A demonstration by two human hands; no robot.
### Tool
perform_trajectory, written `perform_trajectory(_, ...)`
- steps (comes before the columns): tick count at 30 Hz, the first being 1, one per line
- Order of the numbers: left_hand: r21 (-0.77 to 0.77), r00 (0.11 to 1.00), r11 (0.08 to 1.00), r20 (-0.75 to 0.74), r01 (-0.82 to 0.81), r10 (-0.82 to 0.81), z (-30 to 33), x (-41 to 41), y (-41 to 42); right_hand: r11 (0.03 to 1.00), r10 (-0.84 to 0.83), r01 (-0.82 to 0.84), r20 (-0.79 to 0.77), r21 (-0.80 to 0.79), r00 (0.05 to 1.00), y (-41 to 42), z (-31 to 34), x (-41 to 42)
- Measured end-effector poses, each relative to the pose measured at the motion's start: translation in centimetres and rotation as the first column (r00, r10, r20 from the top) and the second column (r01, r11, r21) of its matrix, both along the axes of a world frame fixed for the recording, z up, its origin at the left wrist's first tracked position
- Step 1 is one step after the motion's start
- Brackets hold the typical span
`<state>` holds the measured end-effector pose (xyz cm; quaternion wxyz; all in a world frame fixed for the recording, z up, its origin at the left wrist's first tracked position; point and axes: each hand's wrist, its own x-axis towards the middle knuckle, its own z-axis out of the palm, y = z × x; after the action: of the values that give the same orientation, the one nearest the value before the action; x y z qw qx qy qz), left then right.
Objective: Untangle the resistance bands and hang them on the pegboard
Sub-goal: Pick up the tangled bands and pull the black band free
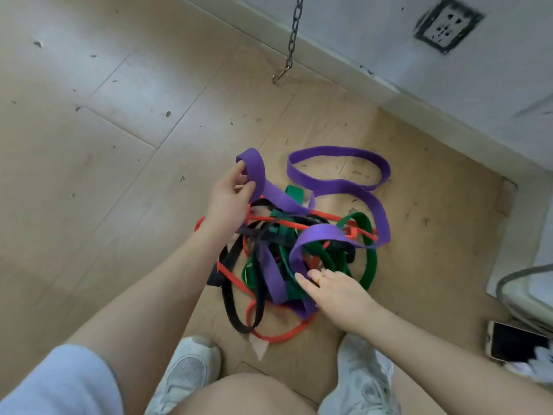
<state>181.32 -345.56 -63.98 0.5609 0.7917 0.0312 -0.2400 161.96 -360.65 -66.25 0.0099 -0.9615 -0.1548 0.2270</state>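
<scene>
Looking down from my head camera, I am pinching a fold of the purple band (338, 187) in my left hand (230, 199), lifting it off the tangle. My right hand (335, 295) is lying flat and unclenched on the pile, where green band (369, 265), red band (278, 336) and black band (236, 313) are knotting together on the wooden floor (119, 175) between my shoes (191, 366).

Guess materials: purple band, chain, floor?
Purple band: looks like rubber or latex, matte; it bends in soft flat loops, so flexible. Chain: dark metal, dull, hanging in links with a hook at its end. Floor: pale wood-look planks with visible seams; wood or laminate, cannot tell.
</scene>
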Motion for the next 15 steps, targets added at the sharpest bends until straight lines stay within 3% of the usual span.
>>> perform_trajectory(1, -0.01, 1.0, 1.0, -0.005, 0.009, -0.009, 0.0, -0.3, 0.0, 0.989, -0.144, 0.148, -0.175, 0.013, 0.974, 0.7, -0.5, -0.3)
perform_trajectory(2, -0.023, 1.0, 1.0, -0.021, 0.018, -0.019, -0.3, -0.6, 0.0, 0.931, -0.337, 0.363, -0.328, 0.019, 0.882, 1.5, -0.5, 0.0)
perform_trajectory(3, -0.03, 0.999, 0.999, -0.038, 0.035, -0.036, -0.6, -0.7, 0.0, 0.826, -0.51, 0.562, -0.365, 0.045, 0.779, 2.1, -0.6, 0.6)
perform_trajectory(5, -0.013, 0.992, 0.995, -0.075, 0.1, -0.1, -2.1, -0.9, 0.5, 0.64, -0.715, 0.763, -0.291, 0.092, 0.635, 3.2, -0.5, 2.2)
perform_trajectory(8, 0.082, 0.962, 0.966, -0.142, 0.245, -0.232, -4.1, -1.1, 1.2, 0.527, -0.803, 0.849, -0.302, 0.042, 0.514, 4.8, -1.0, 4.4)
perform_trajectory(10, 0.273, 0.954, 0.916, -0.147, 0.294, -0.262, -5.5, -1.1, 1.6, 0.474, -0.835, 0.88, -0.332, -0.029, 0.438, 5.8, -1.7, 5.6)
perform_trajectory(12, 0.46, 0.968, 0.852, -0.145, 0.248, -0.203, -7.1, -1.0, 2.1, 0.404, -0.871, 0.911, -0.342, -0.087, 0.353, 6.4, -2.4, 6.7)
perform_trajectory(15, 0.553, 0.99, 0.827, -0.134, 0.103, -0.034, -8.6, -1.0, 3.3, 0.282, -0.918, 0.953, -0.318, -0.108, 0.235, 6.7, -2.9, 7.8)
